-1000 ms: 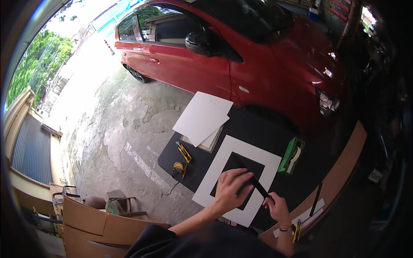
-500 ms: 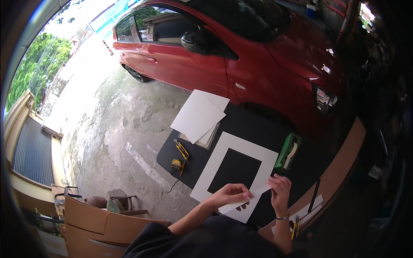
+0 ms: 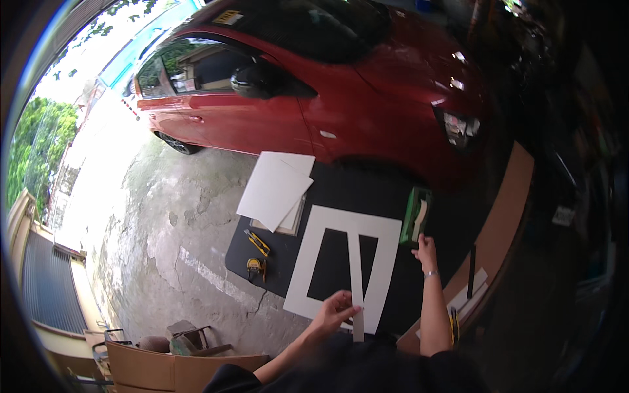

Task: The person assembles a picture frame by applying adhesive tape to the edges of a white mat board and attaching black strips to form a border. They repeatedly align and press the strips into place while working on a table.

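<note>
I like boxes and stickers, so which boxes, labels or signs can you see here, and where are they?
Green box: small upright carton, green with a pale side, on the black mat just beyond the right hand.
Brown cardboard boxes: open-topped, plain brown, at the lower left on the concrete.
Sticker: small yellowish patch on the red car windscreen; too blurred to describe further.
No screens in view.

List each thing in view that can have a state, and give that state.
left hand: pinching the white strip
white strip: held upright across the frame's opening
right hand: reaching to the green box
green box: open, lying on the mat
white frame: flat on the black mat
white boards: stacked
tape measure: lying untouched
</note>
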Demonstrator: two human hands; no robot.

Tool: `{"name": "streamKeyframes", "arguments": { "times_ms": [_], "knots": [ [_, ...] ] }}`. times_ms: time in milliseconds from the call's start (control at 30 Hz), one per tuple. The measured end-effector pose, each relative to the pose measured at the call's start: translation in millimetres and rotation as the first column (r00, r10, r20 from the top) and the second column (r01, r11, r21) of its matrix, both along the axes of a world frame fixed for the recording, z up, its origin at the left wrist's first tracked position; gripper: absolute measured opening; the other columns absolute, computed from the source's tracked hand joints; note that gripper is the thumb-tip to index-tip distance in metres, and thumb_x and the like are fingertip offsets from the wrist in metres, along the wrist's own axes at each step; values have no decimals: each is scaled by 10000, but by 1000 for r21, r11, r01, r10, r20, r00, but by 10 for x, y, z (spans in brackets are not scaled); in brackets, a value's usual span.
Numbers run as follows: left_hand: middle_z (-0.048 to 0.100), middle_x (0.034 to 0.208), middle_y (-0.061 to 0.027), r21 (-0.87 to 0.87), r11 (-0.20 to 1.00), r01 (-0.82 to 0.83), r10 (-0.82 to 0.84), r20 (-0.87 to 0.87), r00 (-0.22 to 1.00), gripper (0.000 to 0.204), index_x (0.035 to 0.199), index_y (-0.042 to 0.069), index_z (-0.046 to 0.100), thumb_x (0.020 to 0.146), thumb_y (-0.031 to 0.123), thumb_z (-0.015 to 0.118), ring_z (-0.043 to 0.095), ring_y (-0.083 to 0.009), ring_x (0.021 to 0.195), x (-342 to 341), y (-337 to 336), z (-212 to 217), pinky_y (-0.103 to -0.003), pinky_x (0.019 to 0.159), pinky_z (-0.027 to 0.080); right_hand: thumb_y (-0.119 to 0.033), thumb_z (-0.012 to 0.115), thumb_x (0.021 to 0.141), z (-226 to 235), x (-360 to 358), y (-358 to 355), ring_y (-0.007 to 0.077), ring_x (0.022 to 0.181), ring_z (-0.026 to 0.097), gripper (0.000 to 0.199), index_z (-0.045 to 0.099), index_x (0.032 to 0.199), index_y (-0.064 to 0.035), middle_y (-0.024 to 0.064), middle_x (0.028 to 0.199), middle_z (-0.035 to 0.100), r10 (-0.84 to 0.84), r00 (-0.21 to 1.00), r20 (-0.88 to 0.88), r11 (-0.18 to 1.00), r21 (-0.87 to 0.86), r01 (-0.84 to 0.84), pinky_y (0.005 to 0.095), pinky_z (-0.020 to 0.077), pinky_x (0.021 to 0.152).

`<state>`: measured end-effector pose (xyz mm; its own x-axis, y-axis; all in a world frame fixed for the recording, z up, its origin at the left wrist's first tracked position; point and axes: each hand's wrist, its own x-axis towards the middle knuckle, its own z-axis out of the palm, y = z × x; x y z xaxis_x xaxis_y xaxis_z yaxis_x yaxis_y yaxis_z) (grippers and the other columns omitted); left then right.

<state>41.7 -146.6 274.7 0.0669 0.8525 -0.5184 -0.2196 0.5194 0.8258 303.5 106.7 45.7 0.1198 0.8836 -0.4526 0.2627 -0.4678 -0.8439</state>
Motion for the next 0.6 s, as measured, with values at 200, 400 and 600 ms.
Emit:
{"name": "streamKeyframes", "arguments": {
  "times_ms": [200, 400, 600],
  "knots": [
    [687, 940, -63, 155, 956, -250, 257, -30, 966, 162, 1112, 38, 556, 991, 99, 644, 690, -133, 835, -94, 145, 115, -270, 636, 596, -370, 553, 1052, 254, -12, 54, 199, 832, 734, 322, 550, 1151, -64, 66, 1091, 639, -58, 984, -171, 998, -6, 57, 294, 559, 653],
    [696, 968, -56, 227, 913, -339, 353, -20, 936, 94, 1067, 38, 584, 1013, 113, 602, 688, -118, 824, -263, 172, -14, -276, 658, 594, -302, 552, 1055, 487, -57, 69, 250, 945, 724, 348, 577, 1289, -46, 59, 1238, 630, -74, 962, -262, 988, -148, 36, 353, 587, 801],
    [685, 952, -42, 191, 924, -330, 346, -57, 936, 102, 1055, 31, 600, 1004, 116, 625, 676, -106, 806, -279, 126, -34, -276, 672, 595, -254, 691, 982, 358, -96, -126, 250, 949, 691, 253, 685, 1152, -67, 56, 1108, 697, -269, 792, -548, 962, -108, 252, 388, 557, 880]
  ]
}}
